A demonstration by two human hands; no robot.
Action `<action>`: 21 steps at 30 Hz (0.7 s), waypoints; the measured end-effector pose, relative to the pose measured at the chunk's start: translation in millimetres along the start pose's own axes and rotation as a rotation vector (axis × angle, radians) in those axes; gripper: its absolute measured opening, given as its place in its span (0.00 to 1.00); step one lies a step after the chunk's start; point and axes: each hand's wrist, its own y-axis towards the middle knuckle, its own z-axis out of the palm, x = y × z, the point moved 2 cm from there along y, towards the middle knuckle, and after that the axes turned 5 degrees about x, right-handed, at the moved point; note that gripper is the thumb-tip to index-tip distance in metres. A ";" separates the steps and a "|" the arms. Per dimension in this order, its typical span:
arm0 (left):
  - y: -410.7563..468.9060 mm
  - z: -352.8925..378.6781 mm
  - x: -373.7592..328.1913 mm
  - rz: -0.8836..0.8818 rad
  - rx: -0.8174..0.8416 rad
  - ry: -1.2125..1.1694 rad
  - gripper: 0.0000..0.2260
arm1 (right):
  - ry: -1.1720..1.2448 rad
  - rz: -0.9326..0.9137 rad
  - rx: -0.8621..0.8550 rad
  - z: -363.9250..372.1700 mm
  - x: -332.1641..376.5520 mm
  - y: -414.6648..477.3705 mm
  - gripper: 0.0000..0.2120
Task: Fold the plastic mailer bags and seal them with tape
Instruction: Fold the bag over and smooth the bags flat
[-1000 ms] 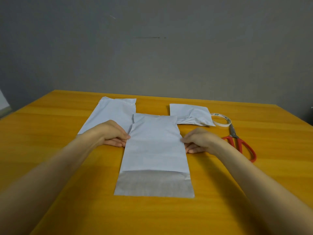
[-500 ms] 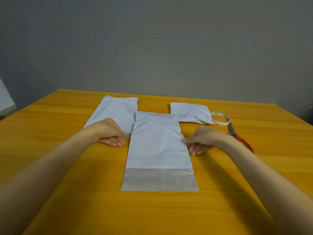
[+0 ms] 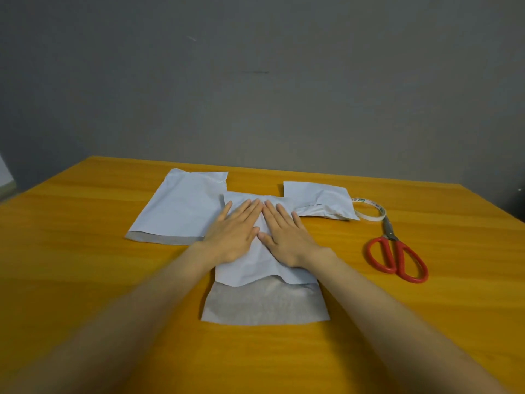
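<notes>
Middle mailer (image 3: 264, 282) flat on table (image 3: 85, 251), grey flap end nearest. Left hand (image 3: 233, 234) and right hand (image 3: 287, 237) both spread flat, palms down on its far half, side by side, index fingertips nearly touching; gripping nothing. Second mailer (image 3: 181, 206) just left, partly under the first. Folded mailer (image 3: 318, 200) far right, tape (image 3: 369, 213) and scissors (image 3: 397, 257) beyond.
</notes>
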 end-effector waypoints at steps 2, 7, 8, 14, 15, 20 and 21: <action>6.7 -5.6 5.9 -0.018 -0.045 -0.123 0.25 | 0.023 -0.012 0.000 -8.2 -1.6 7.0 0.29; 23.9 -19.9 57.2 -0.396 -0.234 -0.604 0.17 | 0.200 0.112 -0.257 -31.1 -28.7 17.1 0.24; 28.0 -19.4 65.3 -0.425 -0.181 -0.599 0.16 | 0.257 0.184 -0.292 -34.2 -37.1 18.6 0.22; 45.5 -16.6 73.8 -0.340 0.020 -0.544 0.20 | 0.188 0.515 -0.461 -53.2 -93.3 23.9 0.17; 46.5 -15.1 72.7 -0.337 0.028 -0.542 0.20 | 0.159 0.603 -0.427 -56.1 -107.0 20.6 0.16; 45.7 -6.5 66.0 -0.339 -0.081 -0.574 0.20 | 0.106 0.797 -0.045 -50.7 -158.0 -2.1 0.11; 45.0 -4.9 65.6 -0.341 -0.111 -0.579 0.20 | 0.101 0.800 -0.043 -47.0 -162.1 -5.4 0.11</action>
